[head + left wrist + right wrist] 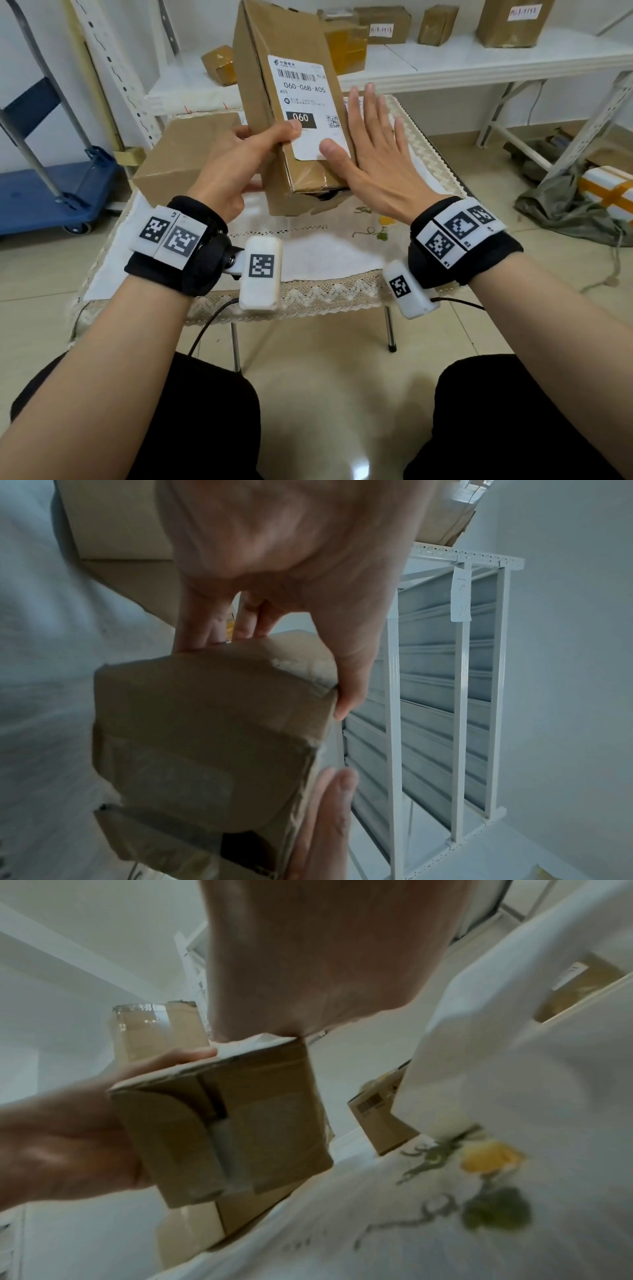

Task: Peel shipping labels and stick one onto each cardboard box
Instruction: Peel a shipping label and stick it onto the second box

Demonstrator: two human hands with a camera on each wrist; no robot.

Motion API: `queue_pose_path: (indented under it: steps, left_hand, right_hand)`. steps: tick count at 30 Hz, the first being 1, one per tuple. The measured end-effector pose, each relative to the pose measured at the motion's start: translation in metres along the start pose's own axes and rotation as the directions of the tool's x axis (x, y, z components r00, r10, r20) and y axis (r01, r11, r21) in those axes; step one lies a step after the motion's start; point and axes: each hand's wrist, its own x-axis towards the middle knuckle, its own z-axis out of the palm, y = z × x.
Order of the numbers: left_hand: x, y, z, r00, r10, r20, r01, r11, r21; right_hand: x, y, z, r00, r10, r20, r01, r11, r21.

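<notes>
A tall brown cardboard box [263, 113] is held tilted above the small table [308, 253]. A white shipping label [305, 102] printed "060-06B-A05" lies on its upper face. My left hand [239, 161] grips the box's left side, thumb across the label's lower left, fingers underneath. My right hand [373, 154] lies flat with straight fingers along the box's right edge, its thumb pressing the label's lower right corner. In the left wrist view the box [212, 737] sits between thumb and fingers. The right wrist view shows the box's taped end [226, 1123] under my palm.
A second plain cardboard box [185, 154] stands on the table at the left. The white shelf [479, 61] behind carries several more boxes, some with handwritten labels. A blue hand trolley [44, 178] stands at the left, and a bag with clutter [565, 205] lies on the floor at the right.
</notes>
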Motion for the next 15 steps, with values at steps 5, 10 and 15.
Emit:
queue_pose_path:
  steps: [5,10,15]
  left_hand:
    - [-0.003,0.001,-0.001,1.000,-0.002,0.007,0.002,1.000,0.018]
    - [-0.005,0.001,0.008,0.999,0.008,0.041,-0.009,1.000,0.030]
    - [0.000,-0.001,0.003,0.999,0.007,0.032,-0.007,1.000,0.022]
  right_hand:
    - [0.003,-0.014,-0.013,0.995,-0.053,-0.088,0.056,0.998,0.028]
    - [0.001,-0.027,-0.004,0.991,-0.112,-0.076,0.111,0.994,-0.017]
    - [0.006,-0.001,0.000,0.998,0.062,-0.013,-0.060,0.989,0.139]
